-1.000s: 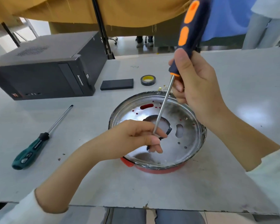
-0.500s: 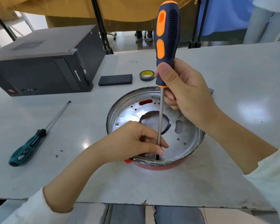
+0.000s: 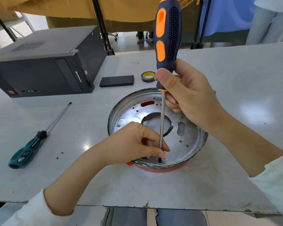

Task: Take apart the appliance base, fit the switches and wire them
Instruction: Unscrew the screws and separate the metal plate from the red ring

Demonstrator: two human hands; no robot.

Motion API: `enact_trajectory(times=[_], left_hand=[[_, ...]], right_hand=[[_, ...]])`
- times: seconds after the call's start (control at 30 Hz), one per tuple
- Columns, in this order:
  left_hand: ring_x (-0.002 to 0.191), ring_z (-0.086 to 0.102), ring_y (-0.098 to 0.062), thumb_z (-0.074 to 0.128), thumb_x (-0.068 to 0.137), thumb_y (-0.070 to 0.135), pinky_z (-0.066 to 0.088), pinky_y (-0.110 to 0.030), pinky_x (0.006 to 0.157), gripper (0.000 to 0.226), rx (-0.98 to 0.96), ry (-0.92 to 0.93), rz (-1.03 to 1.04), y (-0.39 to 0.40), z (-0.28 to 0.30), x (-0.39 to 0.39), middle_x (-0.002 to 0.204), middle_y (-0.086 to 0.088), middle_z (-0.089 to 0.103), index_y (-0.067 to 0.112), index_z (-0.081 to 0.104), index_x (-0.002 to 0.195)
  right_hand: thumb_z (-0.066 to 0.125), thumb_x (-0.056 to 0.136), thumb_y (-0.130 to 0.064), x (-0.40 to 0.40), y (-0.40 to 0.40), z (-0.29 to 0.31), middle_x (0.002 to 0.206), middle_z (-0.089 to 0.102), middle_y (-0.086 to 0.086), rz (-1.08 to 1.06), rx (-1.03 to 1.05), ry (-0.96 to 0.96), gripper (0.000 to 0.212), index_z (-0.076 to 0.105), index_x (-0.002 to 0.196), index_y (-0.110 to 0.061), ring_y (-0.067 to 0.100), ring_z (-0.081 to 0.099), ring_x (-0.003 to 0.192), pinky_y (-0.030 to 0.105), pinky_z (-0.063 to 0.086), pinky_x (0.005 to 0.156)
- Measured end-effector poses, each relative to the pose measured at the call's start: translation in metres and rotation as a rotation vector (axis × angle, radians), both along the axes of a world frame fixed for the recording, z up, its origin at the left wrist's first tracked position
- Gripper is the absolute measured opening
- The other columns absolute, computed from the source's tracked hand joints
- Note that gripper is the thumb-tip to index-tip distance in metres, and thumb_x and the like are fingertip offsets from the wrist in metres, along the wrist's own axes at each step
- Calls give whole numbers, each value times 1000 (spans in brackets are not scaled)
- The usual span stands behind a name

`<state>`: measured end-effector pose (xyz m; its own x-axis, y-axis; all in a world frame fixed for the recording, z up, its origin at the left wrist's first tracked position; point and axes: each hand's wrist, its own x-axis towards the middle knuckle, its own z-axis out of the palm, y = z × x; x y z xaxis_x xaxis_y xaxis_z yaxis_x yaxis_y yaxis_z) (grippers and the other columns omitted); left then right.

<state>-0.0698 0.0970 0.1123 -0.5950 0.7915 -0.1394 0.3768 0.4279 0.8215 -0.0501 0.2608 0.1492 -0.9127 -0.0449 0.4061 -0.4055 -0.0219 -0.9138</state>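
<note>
The table (image 3: 235, 82) carries everything. A black computer (image 3: 44, 67) sits at ten o'clock. The base (image 3: 191, 141) — a round metal pan on a red rim, its floor pierced with holes and one large round cut-out — lies at the centre, nearest the person. The right hand (image 3: 191, 98), at one o'clock over the base, curls round the lower handle of a blue-and-orange screwdriver (image 3: 167, 38), which stands almost upright with its tip down at the base's six o'clock edge. The left hand (image 3: 134, 144), reaching in from seven o'clock, pinches the shaft near the tip between thumb and fingers. A green screwdriver (image 3: 29, 145) lies loose at nine o'clock, well apart from the base. At twelve o'clock, beyond the base, lie a flat black slab (image 3: 116, 81) and — just right of it — a tape roll (image 3: 147, 76).
</note>
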Motion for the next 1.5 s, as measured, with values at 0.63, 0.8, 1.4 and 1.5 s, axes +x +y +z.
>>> enact_trajectory(times=[0.63,0.8,1.4,1.5], left_hand=[[64,66,3,81,75,16,41,-1,51,16,56,-8,26,-4,-7,1,74,7,74,31,76,79],[69,69,-9,83,73,21,41,-4,47,13,46,33,30,-6,-9,1,80,13,75,32,76,75],[84,66,-41,65,72,55,54,-60,71,15,43,-45,-39,-7,-15,-6,88,5,76,51,72,85],[82,65,-47,65,73,55,54,-61,72,16,50,-35,-49,-7,-16,-6,89,5,76,51,72,87]], right_hand=[[52,93,-23,6,3,8,52,50,-12,106,102,14,10,55,100,-17,8,31,42,14,29,40],[49,92,-24,8,3,13,62,49,-6,159,129,1,11,57,99,-23,6,37,47,12,32,43],[40,95,-23,7,9,15,57,40,-10,203,185,-33,16,54,95,-15,4,31,45,15,29,43],[38,95,-23,7,11,16,58,38,-9,219,189,-38,17,54,95,-15,6,28,46,15,29,44]])
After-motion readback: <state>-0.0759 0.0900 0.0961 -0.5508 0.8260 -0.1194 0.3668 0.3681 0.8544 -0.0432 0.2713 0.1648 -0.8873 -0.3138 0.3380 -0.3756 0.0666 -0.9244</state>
